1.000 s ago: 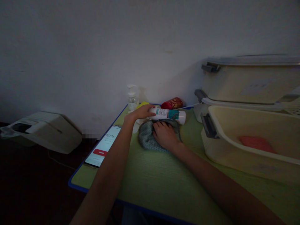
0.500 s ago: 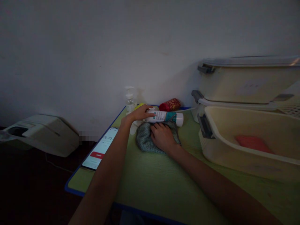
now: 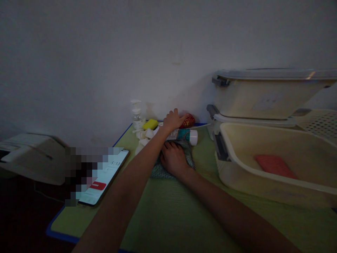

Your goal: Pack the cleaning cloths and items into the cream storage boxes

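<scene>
My left hand (image 3: 173,119) reaches past the white-and-teal tube and lies over the left end of a red can (image 3: 188,120) on its side by the wall. Its fingers bend round the can, partly hidden behind it. My right hand (image 3: 175,158) presses on a grey-green knitted cloth (image 3: 164,171), fingers curled into it. The white-and-teal tube (image 3: 184,135) lies just behind the cloth, its white cap to the right. My left forearm covers part of the cloth.
A clear pump bottle (image 3: 137,120), a yellow block (image 3: 150,124) and crumpled white pieces (image 3: 143,136) sit at the back left. A lit phone (image 3: 105,179) lies near the left edge. On the right, a cream bin (image 3: 229,168) holds a red item (image 3: 275,166); a lidded bin (image 3: 252,98) stands behind.
My left hand has moved off the white-and-teal tube, back and right onto the red can. My right hand stays on the cloth. The whole view has shifted slightly.
</scene>
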Action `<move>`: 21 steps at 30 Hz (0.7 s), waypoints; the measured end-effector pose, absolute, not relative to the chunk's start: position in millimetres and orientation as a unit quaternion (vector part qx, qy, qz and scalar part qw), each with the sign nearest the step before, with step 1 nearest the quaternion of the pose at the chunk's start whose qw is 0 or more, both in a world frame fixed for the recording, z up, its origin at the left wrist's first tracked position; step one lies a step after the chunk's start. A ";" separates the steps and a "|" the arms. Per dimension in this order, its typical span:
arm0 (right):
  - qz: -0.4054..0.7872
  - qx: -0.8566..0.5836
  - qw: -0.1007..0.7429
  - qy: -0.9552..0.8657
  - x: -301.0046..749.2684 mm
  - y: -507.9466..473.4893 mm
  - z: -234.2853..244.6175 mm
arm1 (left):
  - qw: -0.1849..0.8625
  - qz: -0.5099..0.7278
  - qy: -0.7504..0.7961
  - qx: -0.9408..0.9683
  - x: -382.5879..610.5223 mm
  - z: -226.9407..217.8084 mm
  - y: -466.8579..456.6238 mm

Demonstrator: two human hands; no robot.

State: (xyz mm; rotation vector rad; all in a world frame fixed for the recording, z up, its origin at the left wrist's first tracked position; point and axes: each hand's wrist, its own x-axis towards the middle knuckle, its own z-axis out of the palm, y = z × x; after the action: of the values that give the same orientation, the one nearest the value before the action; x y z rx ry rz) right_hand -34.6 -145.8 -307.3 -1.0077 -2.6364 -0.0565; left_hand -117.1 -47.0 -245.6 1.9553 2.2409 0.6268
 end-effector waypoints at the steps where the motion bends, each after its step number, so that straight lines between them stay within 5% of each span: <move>1: -0.016 -0.353 0.159 -0.922 -34.8 -145.4 -307.7 | 0.063 0.202 0.733 0.646 -114.0 -247.8 -39.4; 11: 0.015 -0.355 0.170 -0.919 -34.9 -144.2 -307.4 | 0.123 0.180 0.720 0.659 -122.8 -262.2 -10.1; 21: 0.026 -0.349 0.180 -0.919 -34.6 -142.5 -309.3 | 0.096 0.300 0.726 0.612 -127.9 -263.5 -12.9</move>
State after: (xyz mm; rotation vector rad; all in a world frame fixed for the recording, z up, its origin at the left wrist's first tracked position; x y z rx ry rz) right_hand -34.6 -142.5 -309.3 -0.9866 -2.5983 0.0742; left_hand -127.9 -12.9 -263.5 1.8128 2.1504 0.8891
